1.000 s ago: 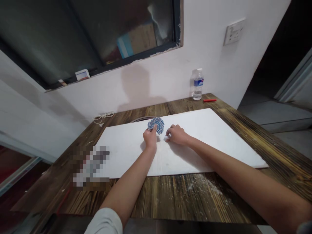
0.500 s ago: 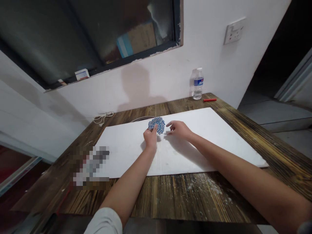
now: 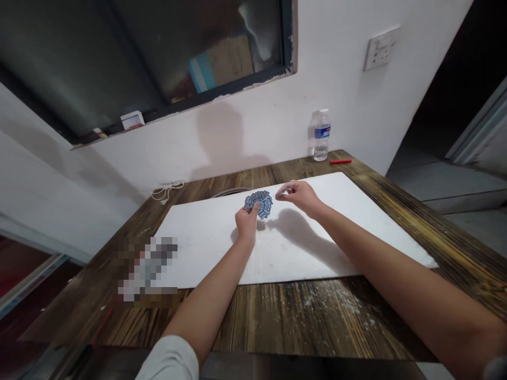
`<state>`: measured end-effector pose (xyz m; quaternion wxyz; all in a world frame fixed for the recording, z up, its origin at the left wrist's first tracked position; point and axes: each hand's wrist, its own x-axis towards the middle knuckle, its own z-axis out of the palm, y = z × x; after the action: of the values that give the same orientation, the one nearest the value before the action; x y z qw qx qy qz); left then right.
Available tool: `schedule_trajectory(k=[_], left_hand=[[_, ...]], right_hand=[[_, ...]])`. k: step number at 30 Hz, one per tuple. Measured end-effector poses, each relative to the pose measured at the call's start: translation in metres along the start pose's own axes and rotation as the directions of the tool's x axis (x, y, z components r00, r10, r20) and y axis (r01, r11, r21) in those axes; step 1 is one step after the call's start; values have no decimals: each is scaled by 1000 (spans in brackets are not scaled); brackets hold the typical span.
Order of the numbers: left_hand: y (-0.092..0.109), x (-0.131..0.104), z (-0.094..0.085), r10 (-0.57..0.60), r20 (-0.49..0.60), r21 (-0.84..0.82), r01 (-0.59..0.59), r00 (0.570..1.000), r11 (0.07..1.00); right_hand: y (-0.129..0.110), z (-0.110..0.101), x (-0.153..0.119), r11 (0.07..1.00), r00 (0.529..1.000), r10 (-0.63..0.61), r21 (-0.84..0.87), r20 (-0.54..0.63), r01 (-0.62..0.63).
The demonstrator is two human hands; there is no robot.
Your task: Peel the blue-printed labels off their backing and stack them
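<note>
A round fan of blue patterned cards [image 3: 264,205] is held up above the white board [image 3: 214,253]. My left hand [image 3: 246,221] grips the fan at its lower left, thumb on the front. Just right of the fan, my right hand [image 3: 299,196] is raised with thumb and fingers pinched together. A thin sliver shows at its fingertips, too small to make out. A small gap separates the right fingertips from the cards.
The board lies on a dark wooden table [image 3: 293,322]. Toward the back stand a water bottle [image 3: 321,136] and a red stick [image 3: 340,161]. A white cord [image 3: 168,191] lies back left. A pixelated patch covers something at the left.
My right hand has risen slightly and moved right, its fingers closing into a pinch. The card fan in my left hand has shifted a little to the right.
</note>
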<state>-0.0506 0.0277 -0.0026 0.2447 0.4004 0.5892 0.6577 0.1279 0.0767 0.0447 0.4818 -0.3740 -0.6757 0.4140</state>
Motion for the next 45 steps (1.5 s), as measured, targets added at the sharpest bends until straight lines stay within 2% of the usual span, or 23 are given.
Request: schedule_trajectory(k=[5, 11, 15, 21, 24, 26, 38, 45], left_hand=[[-2, 1, 0, 13, 8, 32, -13, 1000, 999], [4, -1, 0, 1, 4, 28, -1, 1000, 1000], [7, -3, 1, -17, -7, 11, 17, 1000, 1000], [3, -3, 2, -13, 47, 11, 12, 999, 1000], [-1, -2, 1, 13, 67, 47, -16, 998, 999], [-2, -2, 1, 23, 79, 60, -28, 997, 998], [-3, -1, 1, 26, 122, 59, -33, 992, 998], [-2, -3, 1, 23, 106, 61, -29, 994, 998]], right_hand=[[-9, -2, -2, 999, 999, 24, 46, 27, -25], [-7, -2, 2, 998, 996, 3, 69, 90, -9], [-1, -1, 4, 994, 998, -39, 103, 56, 33], [-2, -3, 1, 965, 980, -192, -171, 47, 197], [-7, -4, -1, 931, 977, -212, -300, 15, 206], [-9, -5, -1, 928, 977, -214, -312, 0, 203], [-2, -1, 5, 980, 980, -180, -68, 81, 186], [4, 7, 2, 986, 998, 17, 166, -68, -5]])
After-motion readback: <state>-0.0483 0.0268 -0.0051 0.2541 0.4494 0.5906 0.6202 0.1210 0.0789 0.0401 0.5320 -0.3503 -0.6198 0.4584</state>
